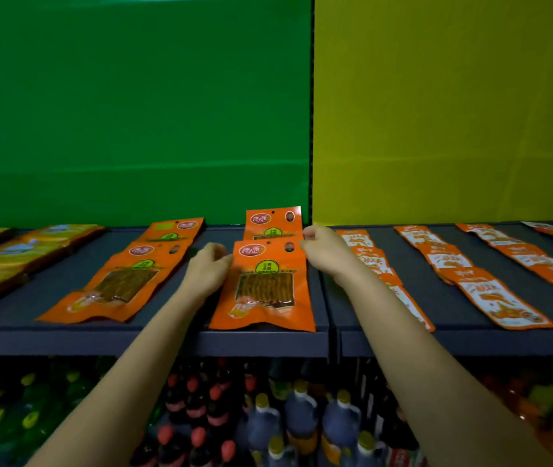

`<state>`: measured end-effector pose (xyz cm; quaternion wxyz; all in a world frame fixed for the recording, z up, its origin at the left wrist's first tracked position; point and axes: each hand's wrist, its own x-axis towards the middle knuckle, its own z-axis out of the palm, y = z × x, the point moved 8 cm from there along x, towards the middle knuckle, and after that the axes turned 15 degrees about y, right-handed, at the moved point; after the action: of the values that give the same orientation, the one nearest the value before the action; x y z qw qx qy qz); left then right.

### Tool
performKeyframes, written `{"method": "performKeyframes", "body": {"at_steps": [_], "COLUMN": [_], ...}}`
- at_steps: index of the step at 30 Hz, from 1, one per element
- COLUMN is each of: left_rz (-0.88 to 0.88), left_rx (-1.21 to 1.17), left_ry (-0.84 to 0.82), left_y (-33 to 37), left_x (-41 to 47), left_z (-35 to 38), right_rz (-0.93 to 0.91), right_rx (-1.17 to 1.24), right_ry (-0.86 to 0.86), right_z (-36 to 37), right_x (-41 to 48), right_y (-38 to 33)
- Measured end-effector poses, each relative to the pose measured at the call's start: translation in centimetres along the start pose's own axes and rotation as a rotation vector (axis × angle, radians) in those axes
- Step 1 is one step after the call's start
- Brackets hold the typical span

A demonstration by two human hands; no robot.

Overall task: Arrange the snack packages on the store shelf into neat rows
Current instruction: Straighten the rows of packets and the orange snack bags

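Observation:
An orange snack package (pixel 263 288) lies flat near the front of the dark shelf (pixel 167 338), overlapping a second orange package (pixel 273 222) behind it. My left hand (pixel 207 269) pinches the front package's upper left edge. Curled fingers of my right hand (pixel 324 251) hold its upper right corner. To the left, two more orange packages (pixel 116 284) lie in a slanted, overlapping row.
Yellow packs (pixel 15 254) sit at the far left. Rows of orange-and-white sachets (pixel 491 288) run across the right shelf section. Green and yellow panels back the shelf. Bottles (pixel 302 419) fill the lower shelf beneath my arms.

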<state>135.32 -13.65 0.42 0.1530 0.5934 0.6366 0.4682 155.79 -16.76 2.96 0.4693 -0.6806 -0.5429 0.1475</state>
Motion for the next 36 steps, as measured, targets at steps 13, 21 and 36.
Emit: {"method": "performKeyframes", "body": {"at_steps": [13,21,36], "left_rz": [0.172,0.262,0.239], "left_rx": [0.231,0.310,0.100], "left_ry": [-0.180,-0.184,-0.066], "left_y": [-0.1,0.4,0.8], "left_x": [2.5,2.2,1.5], "left_z": [5.0,5.6,2.3], "right_rz": [0.028,-0.002,-0.108], "right_rx": [-0.210,-0.252,-0.227], "right_ry": [0.152,0.160,0.233], "right_z": [3.7,3.4,1.9], "right_x": [0.7,0.8,0.4], "right_y": [2.3,2.2,1.1]}}
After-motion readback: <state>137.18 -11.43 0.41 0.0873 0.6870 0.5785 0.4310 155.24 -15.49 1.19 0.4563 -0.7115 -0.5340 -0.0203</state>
